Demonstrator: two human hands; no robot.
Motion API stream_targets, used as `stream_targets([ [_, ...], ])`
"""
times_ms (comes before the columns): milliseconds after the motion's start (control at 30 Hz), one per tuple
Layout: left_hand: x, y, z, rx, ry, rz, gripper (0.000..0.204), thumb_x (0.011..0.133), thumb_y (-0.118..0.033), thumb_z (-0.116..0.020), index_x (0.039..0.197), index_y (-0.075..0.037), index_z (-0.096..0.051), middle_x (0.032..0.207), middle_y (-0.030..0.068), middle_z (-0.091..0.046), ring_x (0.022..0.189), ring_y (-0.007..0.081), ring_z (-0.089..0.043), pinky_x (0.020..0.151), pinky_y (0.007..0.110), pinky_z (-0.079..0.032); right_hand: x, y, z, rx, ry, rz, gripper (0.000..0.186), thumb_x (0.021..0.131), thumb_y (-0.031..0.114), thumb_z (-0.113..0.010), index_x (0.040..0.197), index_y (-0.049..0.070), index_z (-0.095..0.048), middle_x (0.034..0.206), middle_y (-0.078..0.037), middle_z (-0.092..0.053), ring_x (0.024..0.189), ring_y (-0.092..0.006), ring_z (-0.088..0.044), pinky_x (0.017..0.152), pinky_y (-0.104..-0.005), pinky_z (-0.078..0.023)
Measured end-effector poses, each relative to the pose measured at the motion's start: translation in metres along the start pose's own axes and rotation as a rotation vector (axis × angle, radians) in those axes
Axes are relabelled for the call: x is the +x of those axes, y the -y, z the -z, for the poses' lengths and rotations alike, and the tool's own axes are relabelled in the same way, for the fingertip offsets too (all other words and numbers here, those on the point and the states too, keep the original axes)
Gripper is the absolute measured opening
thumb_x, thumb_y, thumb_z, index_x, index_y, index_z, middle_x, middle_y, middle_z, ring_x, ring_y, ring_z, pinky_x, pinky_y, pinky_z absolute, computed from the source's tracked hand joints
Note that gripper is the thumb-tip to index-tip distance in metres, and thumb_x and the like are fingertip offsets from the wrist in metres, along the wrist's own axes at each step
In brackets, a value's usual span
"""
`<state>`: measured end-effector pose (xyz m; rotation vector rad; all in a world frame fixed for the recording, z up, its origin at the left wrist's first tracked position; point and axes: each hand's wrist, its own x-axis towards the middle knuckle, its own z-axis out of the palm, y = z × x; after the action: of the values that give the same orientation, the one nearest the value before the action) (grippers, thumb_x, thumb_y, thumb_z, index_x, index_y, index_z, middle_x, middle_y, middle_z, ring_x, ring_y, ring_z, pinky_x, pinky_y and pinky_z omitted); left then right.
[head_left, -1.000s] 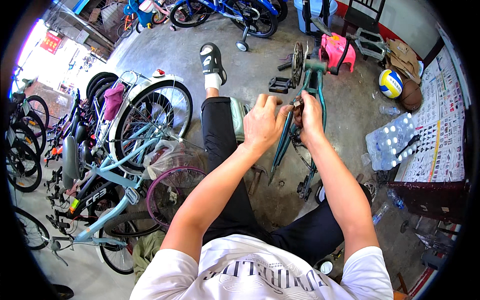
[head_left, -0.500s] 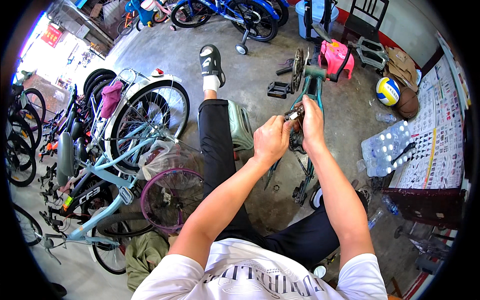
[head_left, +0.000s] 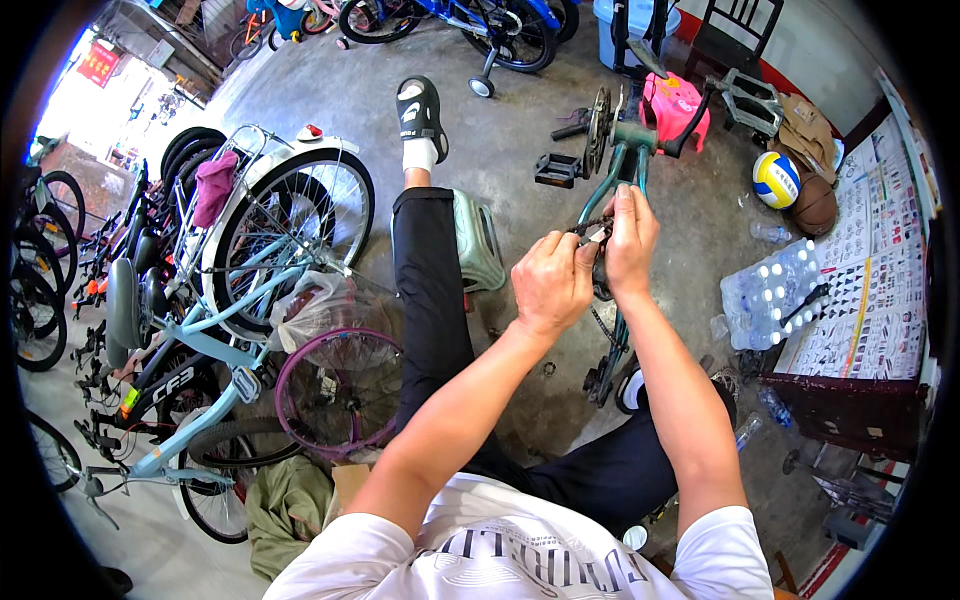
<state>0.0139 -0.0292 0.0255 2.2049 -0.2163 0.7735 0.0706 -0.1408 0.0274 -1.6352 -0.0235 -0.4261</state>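
Lower in the frame and closer to its partner than a second ago, the left hand [head_left: 553, 283] now meets the right hand [head_left: 630, 240] just right of centre, while the whole view has shifted slightly. Between the fingertips sits a small dark-and-silver metal part [head_left: 597, 236], in front of the teal bicycle frame [head_left: 633, 136], whose bottom bracket stands in the upper right of the frame. Left grip: curled tight, thumb and forefinger pinching at the part's near side. Right grip: fingers stretched upward and pressed along its other side, so both seem to be grasping it; the exact contact is hidden by the fingers. A chain [head_left: 605, 325] hangs below the hands toward the derailleur [head_left: 598, 384], right of lower centre, and the chainring [head_left: 597, 135] and a black pedal [head_left: 557, 170] show above. My judgement is that the step in hand is fine two-handed fiddling with this part, either turning or loosening it; which one I cannot tell. Next, the work would call for a steady right hold and a small, controlled twist or push from the left.
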Motion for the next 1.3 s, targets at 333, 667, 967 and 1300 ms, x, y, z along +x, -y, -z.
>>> stream_targets([
  [333, -0.009, -0.021, -0.021, -0.673, 0.055, 0.966, 0.053, 0.109, -0.040, -0.045, 0.074, -0.002, -0.057, 0.060, 0.0080, -0.058, 0.054, 0.0206, -0.052, 0.051, 0.038, -0.036, 0.002, 0.002, 0.003, -0.160, 0.040, 0.205, 0.038, 0.107, 0.028, -0.048, 0.082, 0.000, -0.056, 0.070, -0.016, -0.061, 0.061, -0.0318, -0.059, 0.059, -0.0399, -0.045],
  [667, -0.003, -0.022, 0.045, -0.885, 0.391, 1.156, 0.045, 0.104, -0.047, -0.052, 0.086, -0.006, -0.061, 0.064, 0.0039, -0.054, 0.050, 0.0144, -0.046, 0.049, 0.029, -0.038, 0.007, 0.003, 0.015, 0.019, 0.132, 0.126, 0.036, 0.108, 0.025, -0.049, 0.082, 0.001, -0.053, 0.069, -0.004, -0.052, 0.065, -0.0132, -0.047, 0.061, -0.0320, -0.039],
  [967, -0.007, -0.021, 0.025, -0.261, 0.074, 0.222, 0.027, 0.100, -0.025, -0.064, 0.103, 0.002, -0.063, 0.071, 0.0067, -0.064, 0.056, 0.0191, -0.058, 0.059, 0.034, -0.049, 0.000, 0.012, 0.018, 0.038, 0.191, 0.101, 0.036, 0.108, 0.026, -0.049, 0.081, 0.001, -0.052, 0.071, -0.004, -0.052, 0.067, -0.0130, -0.047, 0.063, -0.0307, -0.039],
  [1300, -0.022, -0.012, 0.016, -0.903, 0.477, 1.086, 0.028, 0.107, -0.028, -0.052, 0.104, -0.006, -0.068, 0.083, -0.0019, -0.059, 0.065, 0.0078, -0.053, 0.060, 0.026, -0.042, -0.001, 0.009, 0.017, 0.146, 0.158, 0.060, 0.036, 0.108, 0.027, -0.049, 0.083, 0.002, -0.052, 0.074, -0.002, -0.052, 0.070, -0.0120, -0.047, 0.065, -0.0298, -0.038],
])
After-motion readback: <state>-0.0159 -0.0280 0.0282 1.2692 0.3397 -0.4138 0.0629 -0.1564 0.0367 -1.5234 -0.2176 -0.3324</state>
